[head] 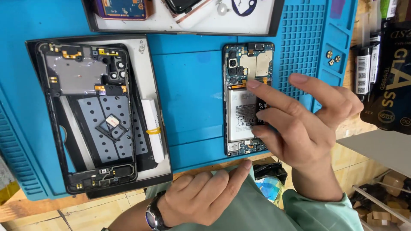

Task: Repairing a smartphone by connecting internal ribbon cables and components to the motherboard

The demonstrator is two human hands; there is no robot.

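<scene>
While the blue ridged silicone work mat covers the bench, a black-rimmed white tray on its left side carries a black plastic phone mid-frame, and the opened phone with exposed white battery and circuit board lies face down near the mat's front edge. The right hand is spread over the phone's right half, fingertips resting on the battery, grasping nothing. The left hand, loosely curled and empty, wristwatch on its wrist, points its index finger at the phone's lower end.
</scene>
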